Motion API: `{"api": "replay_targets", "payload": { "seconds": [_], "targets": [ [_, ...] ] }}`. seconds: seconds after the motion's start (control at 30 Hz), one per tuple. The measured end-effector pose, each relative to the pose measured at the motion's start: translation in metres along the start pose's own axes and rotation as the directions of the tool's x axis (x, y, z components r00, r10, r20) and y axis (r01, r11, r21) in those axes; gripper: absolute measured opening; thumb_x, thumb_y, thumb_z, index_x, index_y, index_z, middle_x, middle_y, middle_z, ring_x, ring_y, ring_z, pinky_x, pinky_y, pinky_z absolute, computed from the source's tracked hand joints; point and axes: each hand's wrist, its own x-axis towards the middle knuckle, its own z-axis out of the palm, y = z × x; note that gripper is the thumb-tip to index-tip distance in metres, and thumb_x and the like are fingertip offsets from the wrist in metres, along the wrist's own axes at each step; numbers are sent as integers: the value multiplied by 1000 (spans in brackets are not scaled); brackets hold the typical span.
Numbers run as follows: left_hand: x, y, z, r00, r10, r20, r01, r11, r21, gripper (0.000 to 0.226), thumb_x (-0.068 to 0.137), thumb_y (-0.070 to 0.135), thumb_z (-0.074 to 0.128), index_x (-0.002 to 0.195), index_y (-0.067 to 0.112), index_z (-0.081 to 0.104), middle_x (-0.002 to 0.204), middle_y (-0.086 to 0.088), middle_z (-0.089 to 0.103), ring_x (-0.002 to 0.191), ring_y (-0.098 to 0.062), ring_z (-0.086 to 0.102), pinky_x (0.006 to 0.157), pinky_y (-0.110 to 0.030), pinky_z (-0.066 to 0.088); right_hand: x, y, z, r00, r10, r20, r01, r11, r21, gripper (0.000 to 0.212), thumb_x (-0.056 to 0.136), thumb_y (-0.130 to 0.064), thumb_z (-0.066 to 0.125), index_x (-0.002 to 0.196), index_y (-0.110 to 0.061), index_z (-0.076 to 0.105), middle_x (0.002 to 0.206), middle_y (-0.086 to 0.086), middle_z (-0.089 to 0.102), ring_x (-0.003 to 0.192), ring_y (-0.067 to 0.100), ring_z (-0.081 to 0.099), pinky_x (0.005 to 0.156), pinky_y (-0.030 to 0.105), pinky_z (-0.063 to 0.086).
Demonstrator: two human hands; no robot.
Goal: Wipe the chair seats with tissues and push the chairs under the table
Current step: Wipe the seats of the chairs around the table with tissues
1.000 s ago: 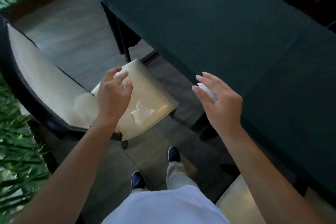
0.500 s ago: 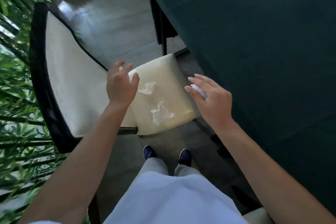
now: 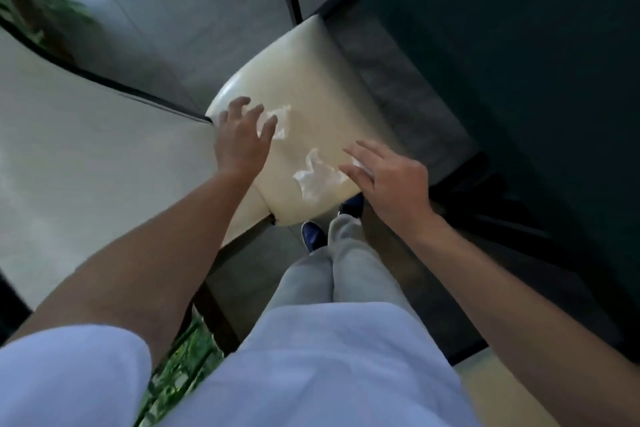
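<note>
Partly blurred, both hands spread over the seat [image 3: 311, 80], tissues [image 3: 317, 177] half-hidden under fingers.

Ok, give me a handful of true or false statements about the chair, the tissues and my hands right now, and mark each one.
1. Two tissues lie on the cream chair seat. True: one tissue by the left hand, a crumpled tissue near the right hand.
2. The seat is fully under the table. False: it stands out beside it.
3. The left hand grips the chair back. False: it is over the seat.
4. Something white shows under the right hand's fingers. True.
</note>
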Motion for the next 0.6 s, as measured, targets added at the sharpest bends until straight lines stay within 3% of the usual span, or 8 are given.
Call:
{"api": "replay_targets", "payload": {
  "seconds": [0.23, 0.4, 0.6],
  "targets": [
    [2, -25, 57, 997, -13, 81, 13, 1000, -8, 47, 102, 47, 54, 135, 16, 64, 151, -5, 47, 136, -27, 47, 101, -41, 47, 10, 36, 62, 978, 167, 123, -175, 983, 56, 39, 100, -48, 61, 124, -21, 76, 131, 3, 72, 109, 22, 74, 77, 39, 61],
    [19, -40, 80, 991, 89, 99, -90, 996, 10, 47, 101, 48, 55, 133, 16, 66, 146, -8, 51, 132, -29, 51, 98, -43, 51, 7, 54, 106, 937, 242, 253, -264, 963, 54, 38, 102, -46, 60, 129, -21, 72, 136, 3, 69, 114, 23, 71, 82, 38, 57],
    [60, -69, 116, 959, 190, 209, -208, 976, 69, 50, 102, 47, 54, 135, 12, 65, 151, -12, 49, 134, -34, 49, 105, -41, 45, 2, 63, 165, 918, 354, 180, -375, 922, 98, 32, 99, -38, 67, 123, -18, 75, 131, 8, 71, 105, 27, 75, 80, 37, 60]
  ]
}}
